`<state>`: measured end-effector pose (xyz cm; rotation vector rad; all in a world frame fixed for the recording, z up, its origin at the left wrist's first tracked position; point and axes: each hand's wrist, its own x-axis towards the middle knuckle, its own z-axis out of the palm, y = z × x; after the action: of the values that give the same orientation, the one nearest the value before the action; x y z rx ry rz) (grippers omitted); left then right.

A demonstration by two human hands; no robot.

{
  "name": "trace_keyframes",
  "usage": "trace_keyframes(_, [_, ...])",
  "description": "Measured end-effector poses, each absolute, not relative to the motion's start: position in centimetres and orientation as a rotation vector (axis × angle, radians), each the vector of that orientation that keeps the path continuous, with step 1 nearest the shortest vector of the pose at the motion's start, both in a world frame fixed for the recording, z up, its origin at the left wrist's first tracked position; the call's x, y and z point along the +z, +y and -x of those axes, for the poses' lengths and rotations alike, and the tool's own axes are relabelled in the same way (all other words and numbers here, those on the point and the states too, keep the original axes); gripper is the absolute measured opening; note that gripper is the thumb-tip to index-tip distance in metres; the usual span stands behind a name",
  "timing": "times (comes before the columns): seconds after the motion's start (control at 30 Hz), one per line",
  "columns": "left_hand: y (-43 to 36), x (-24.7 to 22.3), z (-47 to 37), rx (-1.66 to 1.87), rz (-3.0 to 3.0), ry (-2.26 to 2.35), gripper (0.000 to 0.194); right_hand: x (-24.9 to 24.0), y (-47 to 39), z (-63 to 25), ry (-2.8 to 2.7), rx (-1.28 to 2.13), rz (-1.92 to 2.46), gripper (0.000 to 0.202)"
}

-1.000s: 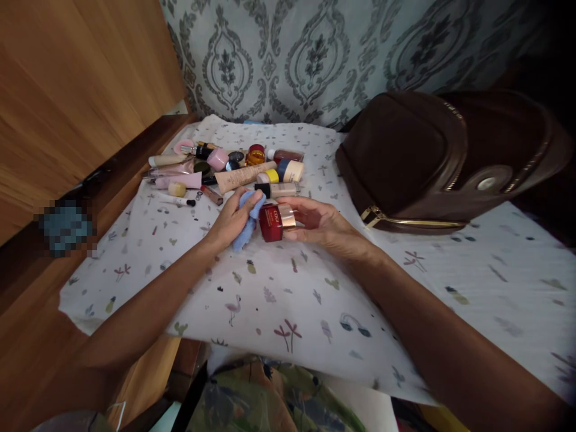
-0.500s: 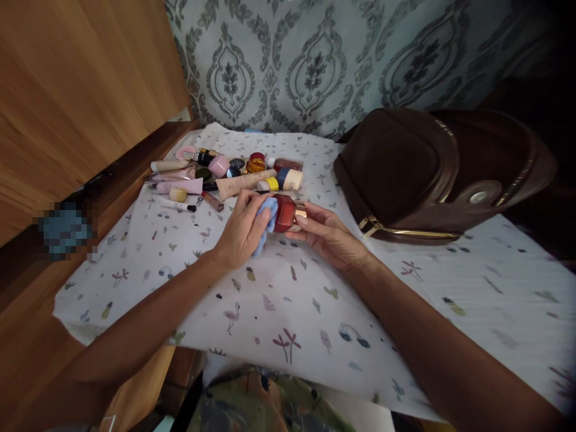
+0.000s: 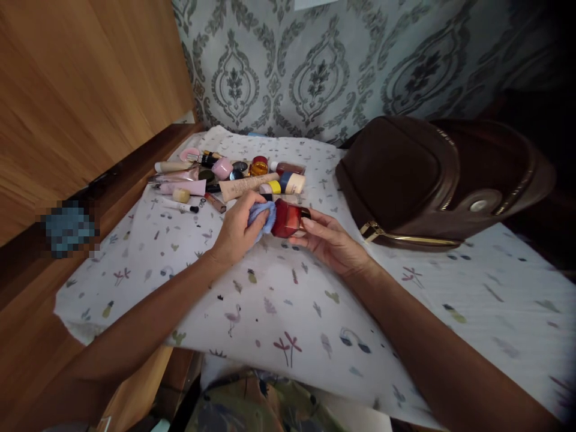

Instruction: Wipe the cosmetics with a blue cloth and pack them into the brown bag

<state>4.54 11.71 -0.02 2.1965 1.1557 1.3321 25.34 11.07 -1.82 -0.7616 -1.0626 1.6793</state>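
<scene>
Above the patterned white cloth, my right hand [image 3: 335, 240] grips a red glass bottle [image 3: 287, 219] by its cap end, with the base pointing left. It looks like a perfume bottle with a shiny gold cap, mostly covered by my fingers. My left hand [image 3: 236, 231] is closed around a bunched blue cloth [image 3: 261, 219], which lies against the bottle's left end. Just beyond my hands lie several cosmetics, among them a beige tube [image 3: 245, 186], a blue-and-cream jar [image 3: 292, 182] and an amber jar with a red lid [image 3: 258, 166].
A large brown leather bag [image 3: 405, 174] with gold zips stands on the right. At the left rise a wooden panel [image 3: 90, 72] and the wooden edge beside the cloth. A patterned wall [image 3: 315, 78] closes off the back. A small white brush [image 3: 180, 206] lies at the left.
The red bottle has turned in my right hand, so its broad face shows more. The blue cloth has shifted slightly up and left. The whole view has moved a little.
</scene>
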Motion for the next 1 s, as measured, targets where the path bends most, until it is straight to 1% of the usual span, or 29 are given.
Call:
trace_keyframes(0.17, [11.4,0.2,-4.7,1.203,-2.045,1.13,0.006,-1.9,11.3,-25.5,-1.024,1.612,0.781,0.034])
trace_keyframes(0.3, [11.1,0.1,-4.9,1.23,-1.955,1.071,0.005,-2.0,11.5,-25.6,-1.039,1.566,0.809,0.033])
trace_keyframes(0.43, [11.1,0.2,-5.0,1.268,-1.996,1.046,0.007,-2.1,11.4,-25.5,-1.074,1.536,0.809,0.034])
trace_keyframes(0.6, [11.2,0.3,-4.8,1.352,-2.056,1.094,0.012,-1.9,11.0,-25.2,-1.1,1.616,0.84,0.039])
trace_keyframes(0.7, [11.4,0.3,-4.6,1.377,-2.034,1.11,0.015,-1.8,10.9,-25.0,-1.09,1.692,0.773,0.038])
trace_keyframes(0.83, [12.1,0.0,-4.6,1.393,-1.85,1.095,0.02,-1.5,10.7,-24.6,-1.013,1.764,0.678,0.039])
trace_keyframes(1.0, [12.3,-1.1,-6.0,1.377,-1.42,0.935,0.02,-1.4,10.2,-24.1,-0.972,1.77,0.62,0.039])
